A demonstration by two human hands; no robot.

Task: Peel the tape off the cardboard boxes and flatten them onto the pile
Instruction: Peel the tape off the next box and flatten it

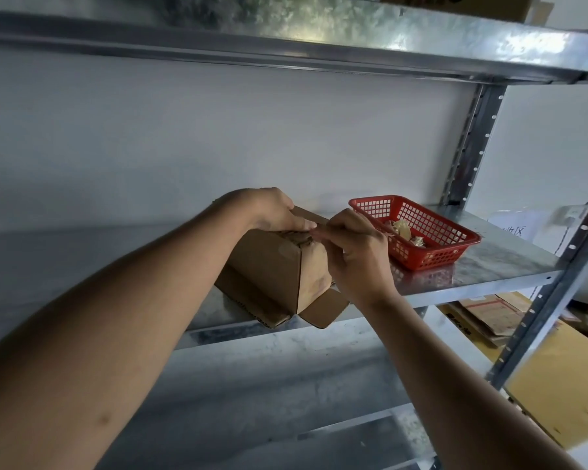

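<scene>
A small brown cardboard box (272, 269) stands tilted on the metal shelf (489, 262), one loose flap hanging past the shelf's front edge. My left hand (272, 210) grips the box's top from behind, fingers curled over its upper edge. Beside it, my right hand (357, 252) pinches a strip of tape (319, 234) at the top corner of the box, where the tape looks crumpled. The far side of the box is hidden by my hands.
A red plastic basket (452, 247) holding crumpled tape scraps sits on the shelf right of the box. Flattened cardboard (489, 317) lies below at the right, beyond the shelf's upright post (537, 320). Another shelf runs overhead.
</scene>
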